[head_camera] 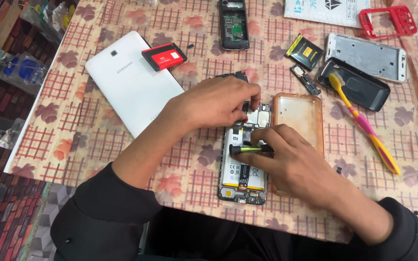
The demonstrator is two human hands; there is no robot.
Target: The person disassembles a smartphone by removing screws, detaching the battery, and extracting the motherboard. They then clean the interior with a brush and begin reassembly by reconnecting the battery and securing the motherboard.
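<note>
An opened smartphone [242, 186] lies face down on the patterned tablecloth, its battery and circuit board exposed. My left hand [216, 102] rests over the phone's top end, fingertips pinching a small part near the camera area. My right hand [286, 159] holds a black and yellow-green screwdriver [247, 150] across the phone's middle, its tip hidden under my fingers. A black cover piece [231, 76] peeks out behind my left hand.
A white tablet [129, 82] with a red battery [164, 56] on it lies at left. An orange clear case [300, 116] sits right of the phone. Further right are a toothbrush [364, 123], a dark back cover [359, 84], a silver frame [366, 55], a red frame [388, 21], and an opened small phone [233, 24].
</note>
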